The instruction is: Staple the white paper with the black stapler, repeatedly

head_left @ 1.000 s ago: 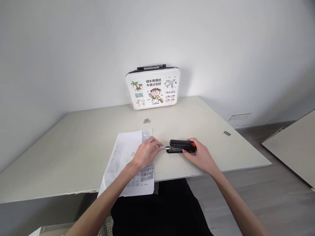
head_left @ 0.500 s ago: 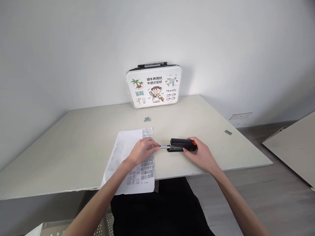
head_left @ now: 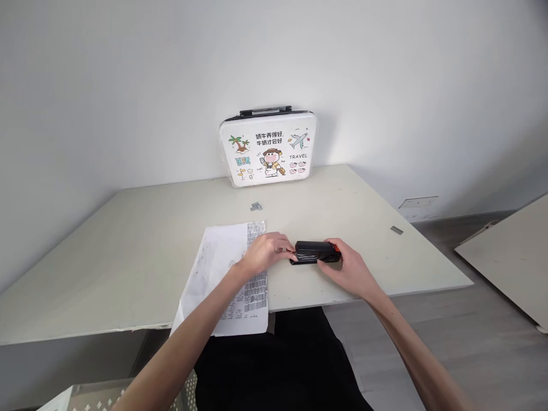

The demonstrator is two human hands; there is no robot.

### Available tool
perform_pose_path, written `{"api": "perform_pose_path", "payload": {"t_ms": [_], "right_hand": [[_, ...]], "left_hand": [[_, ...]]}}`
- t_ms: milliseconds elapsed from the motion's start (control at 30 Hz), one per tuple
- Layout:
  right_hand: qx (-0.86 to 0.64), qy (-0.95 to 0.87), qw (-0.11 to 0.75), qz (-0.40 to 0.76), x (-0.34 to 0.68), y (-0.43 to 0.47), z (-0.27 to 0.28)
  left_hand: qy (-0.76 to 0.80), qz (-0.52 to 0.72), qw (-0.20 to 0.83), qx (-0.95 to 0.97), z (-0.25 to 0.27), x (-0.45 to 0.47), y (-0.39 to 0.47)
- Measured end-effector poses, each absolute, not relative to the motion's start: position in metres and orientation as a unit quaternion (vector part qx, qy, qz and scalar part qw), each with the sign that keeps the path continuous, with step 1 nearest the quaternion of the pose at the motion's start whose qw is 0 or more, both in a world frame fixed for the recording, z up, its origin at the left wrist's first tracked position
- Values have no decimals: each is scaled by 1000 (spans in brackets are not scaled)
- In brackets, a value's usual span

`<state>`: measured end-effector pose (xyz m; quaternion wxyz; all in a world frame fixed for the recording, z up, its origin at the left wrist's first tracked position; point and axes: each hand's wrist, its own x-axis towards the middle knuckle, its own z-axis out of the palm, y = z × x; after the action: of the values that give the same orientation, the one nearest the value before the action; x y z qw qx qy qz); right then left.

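Observation:
A black stapler [head_left: 314, 249] lies on the table with its front end pointing left. My right hand [head_left: 349, 265] is closed around its rear end, where a bit of orange-red shows. At the front end, my left hand [head_left: 269, 251] has its thumb and fingers pinched at the stapler's staple tray, which is now mostly inside the body and hidden by the fingertips. Printed paper sheets [head_left: 222, 245] lie under my left wrist and forearm, their lower edge hanging over the table's front edge.
Several strips of staples [head_left: 256, 206] lie beyond the paper, and another staple strip [head_left: 397, 230] is near the right edge of the table [head_left: 128, 245]. Against the wall leans a white case [head_left: 269, 151] with cartoon prints and a black handle.
My left hand has moved right, and the silver staple tray that stuck out of the stapler's front has slid in. My right hand keeps its hold on the stapler.

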<state>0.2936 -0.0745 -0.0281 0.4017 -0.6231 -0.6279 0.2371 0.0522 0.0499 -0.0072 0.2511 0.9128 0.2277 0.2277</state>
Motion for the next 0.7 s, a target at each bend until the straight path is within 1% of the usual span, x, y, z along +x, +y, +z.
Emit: {"api": "perform_pose_path", "payload": {"t_ms": [300,533,700], "right_hand": [[-622,-633,371,274,294,-73,-29],[-639,-618,382,254,295,-69,-32],[-638,-617,381,259,295,-69,-31]], "left_hand": [[246,209,282,903,-12,64,78],[283,193,341,875,-4,46,84],[272,162,398,861,9,25,82]]}}
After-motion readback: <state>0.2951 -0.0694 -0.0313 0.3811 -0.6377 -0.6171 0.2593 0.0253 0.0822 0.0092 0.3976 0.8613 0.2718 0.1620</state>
